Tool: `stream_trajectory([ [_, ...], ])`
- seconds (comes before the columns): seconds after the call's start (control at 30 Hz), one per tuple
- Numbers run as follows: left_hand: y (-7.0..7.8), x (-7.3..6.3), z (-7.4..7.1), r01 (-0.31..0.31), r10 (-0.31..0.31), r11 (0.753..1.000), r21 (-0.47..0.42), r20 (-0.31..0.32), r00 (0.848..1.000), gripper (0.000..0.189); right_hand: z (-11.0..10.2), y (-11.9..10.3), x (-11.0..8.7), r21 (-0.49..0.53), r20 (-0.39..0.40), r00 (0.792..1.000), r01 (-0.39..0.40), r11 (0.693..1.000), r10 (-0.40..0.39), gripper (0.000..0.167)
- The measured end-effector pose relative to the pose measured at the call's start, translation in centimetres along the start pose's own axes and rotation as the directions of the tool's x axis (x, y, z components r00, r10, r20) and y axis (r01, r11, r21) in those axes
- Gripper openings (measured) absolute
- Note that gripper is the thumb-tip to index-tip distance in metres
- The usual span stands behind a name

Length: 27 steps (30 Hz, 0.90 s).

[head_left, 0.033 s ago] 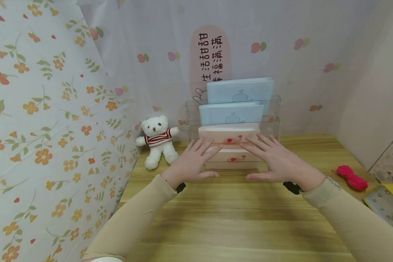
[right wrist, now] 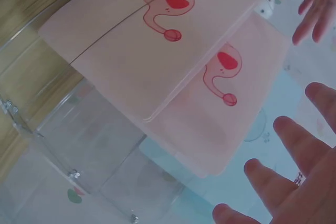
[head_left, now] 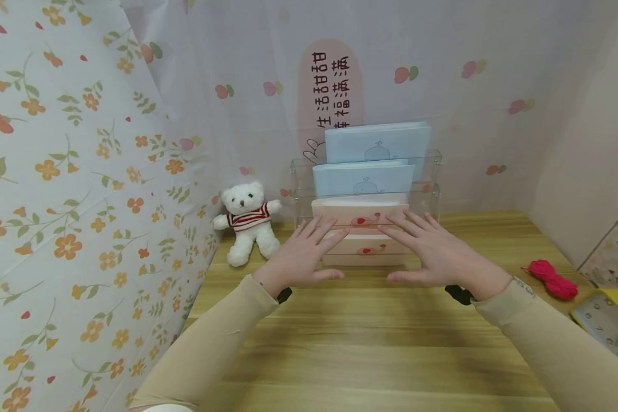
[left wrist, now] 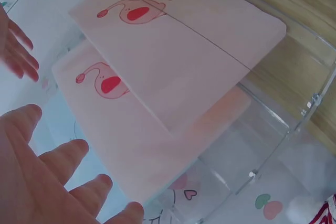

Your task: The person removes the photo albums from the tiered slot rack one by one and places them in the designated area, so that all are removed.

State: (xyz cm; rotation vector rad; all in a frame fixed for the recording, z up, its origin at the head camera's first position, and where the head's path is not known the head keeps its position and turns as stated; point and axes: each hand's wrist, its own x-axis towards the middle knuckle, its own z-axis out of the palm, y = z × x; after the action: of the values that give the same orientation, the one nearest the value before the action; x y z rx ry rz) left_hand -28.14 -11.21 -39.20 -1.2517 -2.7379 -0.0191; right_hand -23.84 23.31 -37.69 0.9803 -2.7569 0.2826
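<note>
A clear stepped rack [head_left: 426, 201] stands at the back of the table, with folders upright in its tiers. Two pale pink folders, the front one [head_left: 340, 260] and the one behind it [head_left: 352, 210], carry red elephant-like drawings. Higher up are two light blue folders, a lower one [head_left: 335, 180] and a top one [head_left: 347, 146], with whale drawings. My left hand [head_left: 301, 257] is held before the rack's left side, fingers spread and nothing in it. Mirroring it on the right, my right hand [head_left: 438, 252] also has spread fingers and holds nothing. Both wrist views show fingertips beside the pink folders.
A white teddy bear [head_left: 249, 220] in a striped shirt sits left of the rack. At the table's right lie a pink yarn skein [head_left: 553, 279] and a yellow-edged object with numbers [head_left: 605, 320]. Patterned cloth [head_left: 211, 46] hangs behind and at the left.
</note>
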Motion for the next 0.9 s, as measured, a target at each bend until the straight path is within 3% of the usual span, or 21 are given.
stream_trajectory([
  [0.73,0.4,0.4,0.0,0.000,0.000,1.000,0.013,0.007,1.000,0.092,1.0,0.5,-0.5,-0.018,-0.007,1.000,0.005,1.000,-0.005,0.100],
  [0.83,0.2,0.3,0.3,-0.011,0.010,1.000,-0.014,-0.051,0.999,0.091,1.5,0.6,-0.4,-0.005,-0.024,1.000,0.006,1.000,-0.006,0.098],
  [0.9,0.0,0.2,0.7,-0.011,0.007,0.999,-0.034,-0.122,0.993,0.089,2.0,0.6,-0.3,0.004,-0.060,0.998,0.013,1.000,-0.013,0.093],
])
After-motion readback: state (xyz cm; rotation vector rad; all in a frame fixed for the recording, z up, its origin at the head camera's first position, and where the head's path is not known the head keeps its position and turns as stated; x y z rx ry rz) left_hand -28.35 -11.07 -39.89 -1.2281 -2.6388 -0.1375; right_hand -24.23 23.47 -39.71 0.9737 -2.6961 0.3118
